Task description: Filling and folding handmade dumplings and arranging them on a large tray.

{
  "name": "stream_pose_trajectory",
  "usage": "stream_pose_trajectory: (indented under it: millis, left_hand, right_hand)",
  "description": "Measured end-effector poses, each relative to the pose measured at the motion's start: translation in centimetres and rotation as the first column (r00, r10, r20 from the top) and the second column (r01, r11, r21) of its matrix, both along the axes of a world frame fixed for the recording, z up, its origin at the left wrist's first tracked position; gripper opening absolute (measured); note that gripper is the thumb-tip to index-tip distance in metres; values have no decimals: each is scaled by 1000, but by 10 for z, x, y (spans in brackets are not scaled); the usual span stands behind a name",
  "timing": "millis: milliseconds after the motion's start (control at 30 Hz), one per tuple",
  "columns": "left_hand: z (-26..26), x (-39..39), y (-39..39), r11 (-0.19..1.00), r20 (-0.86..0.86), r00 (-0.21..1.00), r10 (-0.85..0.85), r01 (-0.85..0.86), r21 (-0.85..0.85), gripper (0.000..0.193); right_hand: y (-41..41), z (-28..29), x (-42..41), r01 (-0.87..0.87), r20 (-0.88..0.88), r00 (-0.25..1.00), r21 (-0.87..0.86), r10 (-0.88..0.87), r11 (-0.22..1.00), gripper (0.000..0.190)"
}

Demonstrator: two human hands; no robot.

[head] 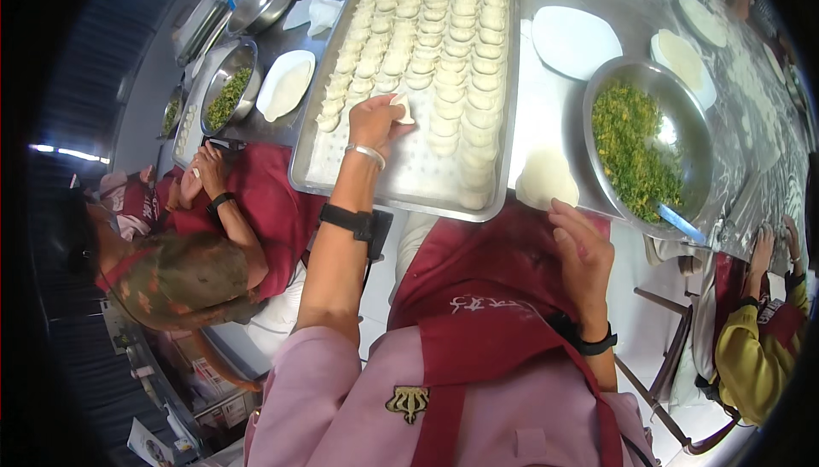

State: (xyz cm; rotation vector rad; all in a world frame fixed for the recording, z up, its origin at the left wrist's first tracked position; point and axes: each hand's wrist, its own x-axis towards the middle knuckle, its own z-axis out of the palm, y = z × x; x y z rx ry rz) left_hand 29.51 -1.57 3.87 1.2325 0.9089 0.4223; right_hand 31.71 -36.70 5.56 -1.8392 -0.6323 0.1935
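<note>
My left hand [374, 123] pinches a folded dumpling [403, 110] between thumb and fingers. It is over the bare lower part of a large metal tray [371, 176]. Rows of pale dumplings [441, 25] fill the tray's far part and run down its right side. My right hand [583, 246] holds nothing, and its fingertips are at the lower edge of some round dough wrappers [547, 179]. These wrappers lie at the table's front edge, right of the tray. A steel bowl [694, 147] with chopped green and yellow filling [630, 141] stands beyond them, a blue-handled utensil [681, 222] leaning inside.
A white plate [576, 41] is behind the wrappers, and another with wrappers [286, 86] lies left of the tray. At left, a co-worker's hands [203, 169] are near a second filling bowl [246, 99]. Another person's hands [763, 249] rest at the floured table [745, 115] on the right.
</note>
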Motion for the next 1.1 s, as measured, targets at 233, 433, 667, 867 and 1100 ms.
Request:
stream_pose_trajectory:
  millis: [233, 433, 667, 867, 1100]
  left_hand:
    - [-10, 30, 13, 989, -239, 960, 145, -135, 61, 20]
    - [-18, 52, 19, 985, -305, 937, 169, -151, 83, 9]
    - [-21, 59, 19, 970, -374, 906, 200, -130, 206, 9]
    - [-14, 60, 13, 969, -394, 893, 215, -146, 198, 14]
    - [6, 51, 8, 951, -392, 902, 182, -61, 302, 28]
  right_hand:
    - [2, 4, 7, -21, -17, 1000, -10, 21, 1000, 20]
    - [1, -5, 17, -4, -44, 999, 19, 5, 1000, 20]
    - [0, -7, 22, -18, -58, 998, -4, 18, 1000, 19]
    - [3, -7, 22, -36, -67, 997, 2, 36, 999, 19]
    - [4, -11, 21, -41, -75, 996, 18, 42, 999, 19]
